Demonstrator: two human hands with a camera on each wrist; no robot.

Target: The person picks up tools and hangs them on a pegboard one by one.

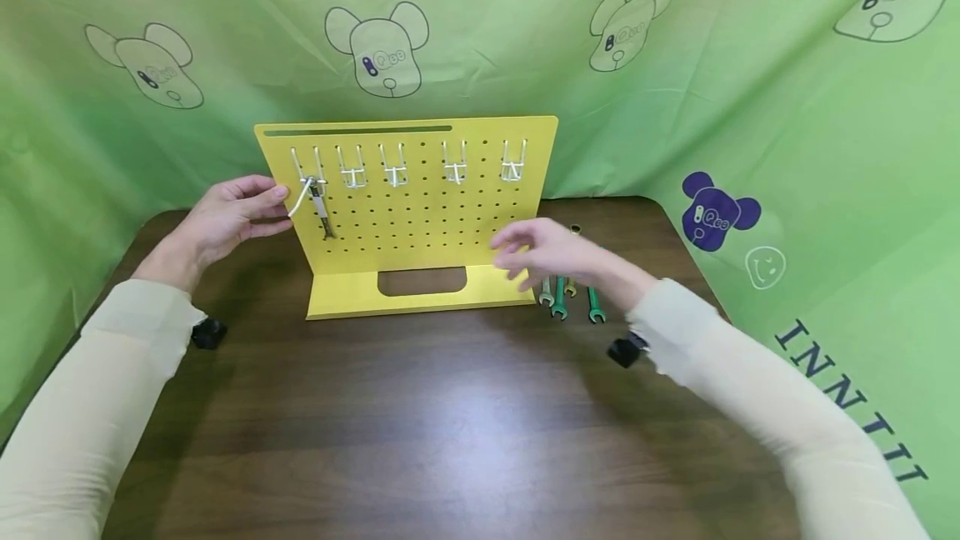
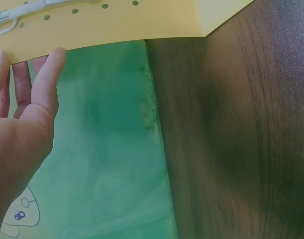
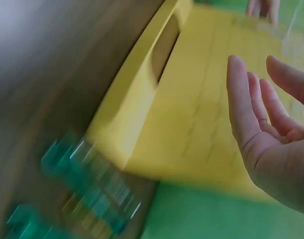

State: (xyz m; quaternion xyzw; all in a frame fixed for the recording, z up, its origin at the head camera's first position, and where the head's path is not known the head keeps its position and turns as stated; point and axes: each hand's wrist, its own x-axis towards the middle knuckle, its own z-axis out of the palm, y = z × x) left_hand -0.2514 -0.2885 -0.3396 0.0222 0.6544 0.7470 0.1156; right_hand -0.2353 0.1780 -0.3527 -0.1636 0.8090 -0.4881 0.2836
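Pinching the left edge of the yellow pegboard (image 1: 408, 200), the left hand (image 1: 236, 215) is holding the panel, which is standing on the table's (image 1: 420, 432) far side. The right hand (image 1: 551, 252), fingers loosely parted, is hovering empty before its right side. One wrench (image 1: 321, 211) is hanging at far left. The green curtain (image 1: 510, 65) is displaying "Qee"; large letters (image 1: 843, 391) beginning "INN" are becoming illegible. Loose wrenches (image 1: 558, 298) are lying right, partly hidden, blurring in the right-wrist view.

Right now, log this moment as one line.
left hand: on pegboard, left edge; right hand: empty; wrench: on leftmost hook; other wrenches: on table, right of pegboard
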